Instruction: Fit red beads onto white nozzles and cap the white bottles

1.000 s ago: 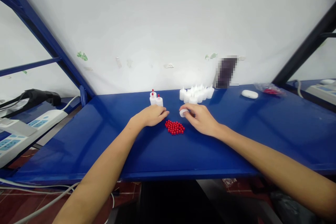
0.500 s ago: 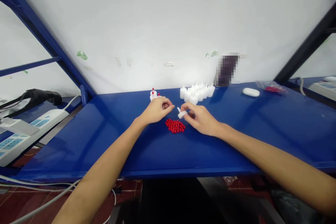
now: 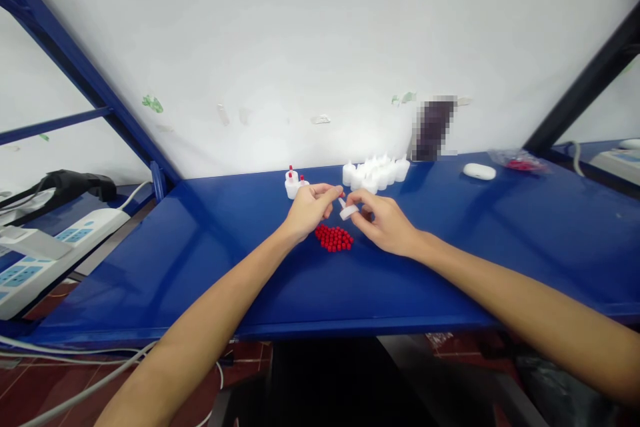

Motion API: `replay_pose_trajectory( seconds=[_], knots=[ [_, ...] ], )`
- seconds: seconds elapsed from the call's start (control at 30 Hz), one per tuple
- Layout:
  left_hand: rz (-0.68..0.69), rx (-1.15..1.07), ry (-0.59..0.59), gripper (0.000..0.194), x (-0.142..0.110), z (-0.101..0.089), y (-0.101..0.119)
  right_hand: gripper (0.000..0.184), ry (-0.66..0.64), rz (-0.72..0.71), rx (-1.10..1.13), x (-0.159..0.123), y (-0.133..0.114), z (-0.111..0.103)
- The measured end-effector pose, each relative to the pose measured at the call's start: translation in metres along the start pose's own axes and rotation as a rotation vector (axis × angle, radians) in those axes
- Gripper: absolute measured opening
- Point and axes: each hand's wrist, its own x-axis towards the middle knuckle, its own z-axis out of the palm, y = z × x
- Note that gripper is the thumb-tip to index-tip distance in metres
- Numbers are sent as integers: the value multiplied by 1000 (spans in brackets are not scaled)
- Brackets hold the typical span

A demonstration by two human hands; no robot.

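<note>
Head view: white bottle [image 3: 349,213] sits pinched in right hand's [image 3: 384,221] fingers, nozzle [image 3: 343,203] leaning toward left hand [image 3: 311,209], whose fingers pinch red cap [image 3: 343,194] at its tip.

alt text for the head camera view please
The left hand holds a red cap close to the tip of a white bottle in the right hand. A cluster of red caps lies on the blue table, with red-capped bottles and plain white bottles standing behind.
</note>
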Motion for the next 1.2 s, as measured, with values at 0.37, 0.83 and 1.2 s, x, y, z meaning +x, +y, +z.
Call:
replay_pose_trajectory(
  seconds=[0.37, 0.83, 1.2],
  knots=[
    [-50, -59, -80, 33, -3, 3, 2, 7, -1, -1, -2, 0, 0, 0],
    [232, 466, -188, 34, -14, 1, 7, 9, 20, 22, 18, 1, -2, -2],
    [437, 731, -351, 40, -18, -4, 11, 47, -144, -67, 126, -3, 3, -2]
  ],
)
